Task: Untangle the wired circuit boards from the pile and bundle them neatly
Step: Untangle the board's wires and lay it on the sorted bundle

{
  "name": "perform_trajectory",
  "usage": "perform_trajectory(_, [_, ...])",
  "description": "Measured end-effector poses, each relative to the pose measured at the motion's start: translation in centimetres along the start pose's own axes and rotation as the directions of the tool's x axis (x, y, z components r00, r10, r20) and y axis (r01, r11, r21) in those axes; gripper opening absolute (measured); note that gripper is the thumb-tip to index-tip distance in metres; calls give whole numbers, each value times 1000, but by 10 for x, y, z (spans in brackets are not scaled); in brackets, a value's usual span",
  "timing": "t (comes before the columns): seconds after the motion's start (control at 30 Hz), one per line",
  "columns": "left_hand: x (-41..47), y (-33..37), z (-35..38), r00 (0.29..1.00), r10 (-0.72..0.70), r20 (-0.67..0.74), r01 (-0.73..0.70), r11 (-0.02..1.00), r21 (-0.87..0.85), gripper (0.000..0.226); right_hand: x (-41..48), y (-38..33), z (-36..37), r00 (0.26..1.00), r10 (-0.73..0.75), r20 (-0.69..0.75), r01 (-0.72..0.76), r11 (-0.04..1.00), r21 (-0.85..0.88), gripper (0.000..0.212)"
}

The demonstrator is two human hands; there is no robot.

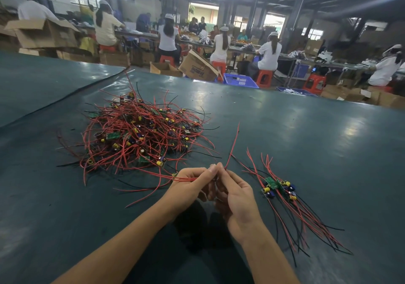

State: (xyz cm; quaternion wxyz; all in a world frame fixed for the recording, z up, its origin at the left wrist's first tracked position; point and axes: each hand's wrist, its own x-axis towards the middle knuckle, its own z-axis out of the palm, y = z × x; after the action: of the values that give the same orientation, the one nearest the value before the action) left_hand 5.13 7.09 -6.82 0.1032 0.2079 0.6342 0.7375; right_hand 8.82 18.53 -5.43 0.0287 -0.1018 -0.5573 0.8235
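The left hand [190, 185] and right hand [234, 196] are pinching red wires [233, 145].
Their fingers [210, 169] are meeting tip to tip above the surface [306, 130]. One tangled pile [140, 132] is lying beyond on the left and one sorted bundle [280, 189] just to the right, their boards overlapping too much to count.

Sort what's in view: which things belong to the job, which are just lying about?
Job: tangled pile of red-wired green circuit boards; sorted group of wired boards; red wires pinched by left hand and right hand.
Lying about: brown cardboard box; blue plastic crate.
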Motion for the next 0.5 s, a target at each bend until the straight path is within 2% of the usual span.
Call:
perform_trajectory(0.2, [4, -1, -3, 998, 7, -62, -4, 998, 57, 37, 10, -4, -12, 979, 36, -200, -33, 999, 17, 20])
perform_trajectory(0.33, [6, 2, -7, 994, 3, -108, -4, 1000, -6, 36, 18, -14, -23, 950, -9, -311, 58, 987, 150, 13])
perform_trajectory(0.5, [6, 5, -9, 994, 32, -104, -35, 999, -30, 33, 21, -19, -34, 903, -63, -424, 168, 962, 216, 15])
